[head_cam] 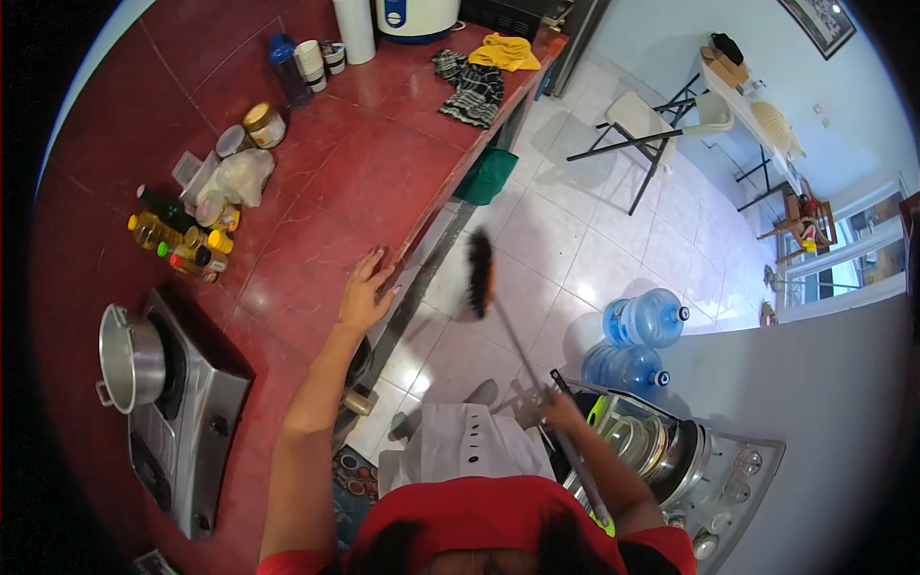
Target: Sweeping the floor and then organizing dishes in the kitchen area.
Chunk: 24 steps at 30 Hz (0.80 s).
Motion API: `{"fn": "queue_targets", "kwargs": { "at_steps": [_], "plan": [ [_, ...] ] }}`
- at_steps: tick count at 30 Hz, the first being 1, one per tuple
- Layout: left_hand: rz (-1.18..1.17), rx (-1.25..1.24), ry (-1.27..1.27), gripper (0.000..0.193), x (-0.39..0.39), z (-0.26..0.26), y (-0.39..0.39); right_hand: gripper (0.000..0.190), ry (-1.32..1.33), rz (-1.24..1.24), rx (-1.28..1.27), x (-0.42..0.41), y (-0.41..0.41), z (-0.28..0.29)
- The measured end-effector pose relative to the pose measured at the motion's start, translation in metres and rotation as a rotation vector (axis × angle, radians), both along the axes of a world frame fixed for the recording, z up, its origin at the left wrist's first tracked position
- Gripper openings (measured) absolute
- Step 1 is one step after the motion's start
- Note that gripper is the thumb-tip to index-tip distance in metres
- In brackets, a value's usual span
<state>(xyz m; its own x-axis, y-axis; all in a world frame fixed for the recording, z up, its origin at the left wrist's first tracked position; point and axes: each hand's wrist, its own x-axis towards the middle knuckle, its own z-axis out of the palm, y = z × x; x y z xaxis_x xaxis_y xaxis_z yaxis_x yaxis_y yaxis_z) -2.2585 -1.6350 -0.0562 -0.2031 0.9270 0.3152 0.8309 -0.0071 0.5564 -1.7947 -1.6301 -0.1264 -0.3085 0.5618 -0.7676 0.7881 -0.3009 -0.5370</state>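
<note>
My right hand (562,413) grips the long handle of a broom (514,334). Its dark-bristled head (480,277), with an orange back, is out over the tiled floor, slightly blurred. I cannot tell whether the bristles touch the tiles. At the edge of the red tiled counter (345,187), my left hand (365,291) rests with fingers spread and nothing in it. Below that edge, a dark round object and a brown cylinder (357,402) are partly hidden by my left forearm.
A gas stove (190,424) carries an aluminium pot (133,359); bottles and jars (180,241) crowd the wall. Cloths (478,93) lie at the counter's far end. Large water bottles (640,320) and a dish rack (647,460) stand right. Beyond is a folding chair (640,129).
</note>
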Motion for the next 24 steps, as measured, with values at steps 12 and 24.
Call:
{"fn": "queue_targets", "kwargs": {
  "at_steps": [12, 24],
  "plan": [
    [-0.144, -0.26, 0.251, 0.074, -0.004, -0.012, 0.054, 0.026, 0.174, 0.645, 0.031, 0.016, -0.019, -0.095],
    [-0.025, -0.243, 0.204, 0.075, -0.002, -0.017, 0.071, 0.019, -0.585, 0.225, 0.237, 0.046, 0.203, -0.08]
  ]
}}
